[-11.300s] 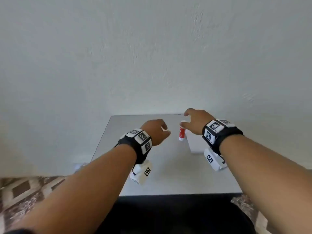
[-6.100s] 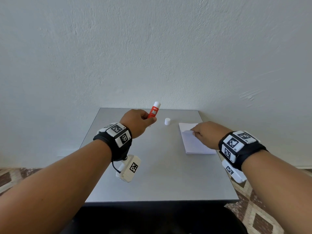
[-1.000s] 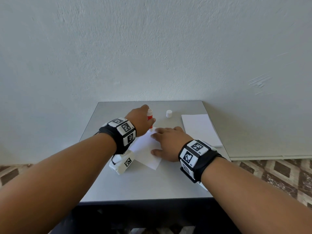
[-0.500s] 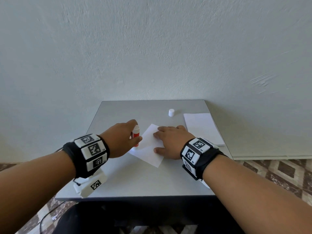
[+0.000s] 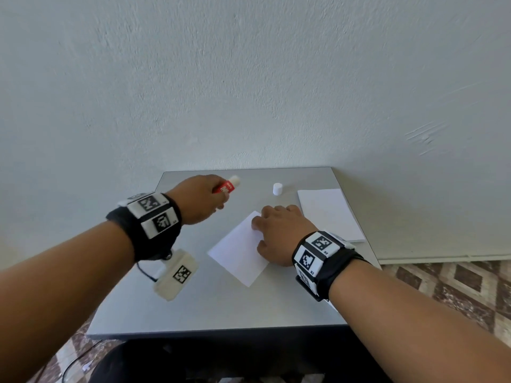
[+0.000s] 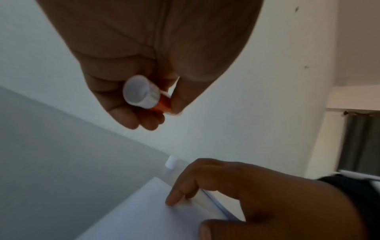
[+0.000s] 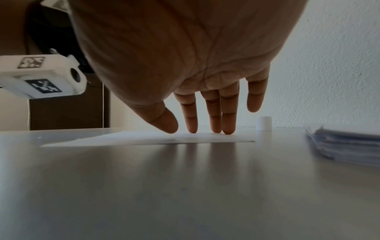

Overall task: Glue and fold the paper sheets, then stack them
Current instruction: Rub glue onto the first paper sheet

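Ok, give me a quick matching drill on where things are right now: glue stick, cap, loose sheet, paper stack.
Things:
1. glue stick
2. cap
3. sheet
4. stack

States:
A. standing alone near the table's far edge
B. pressed flat under the right hand's fingertips
C. gripped in the left hand, off the table
D. untouched at the table's right side

Pairs: 1-C, 2-A, 3-B, 4-D

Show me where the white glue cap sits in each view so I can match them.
Head: glue cap at the table's far side, between both hands.
Left wrist: lower centre, above the right hand's knuckles.
Right wrist: centre right, upright, beyond the fingertips.
Shared landmark: single sheet.
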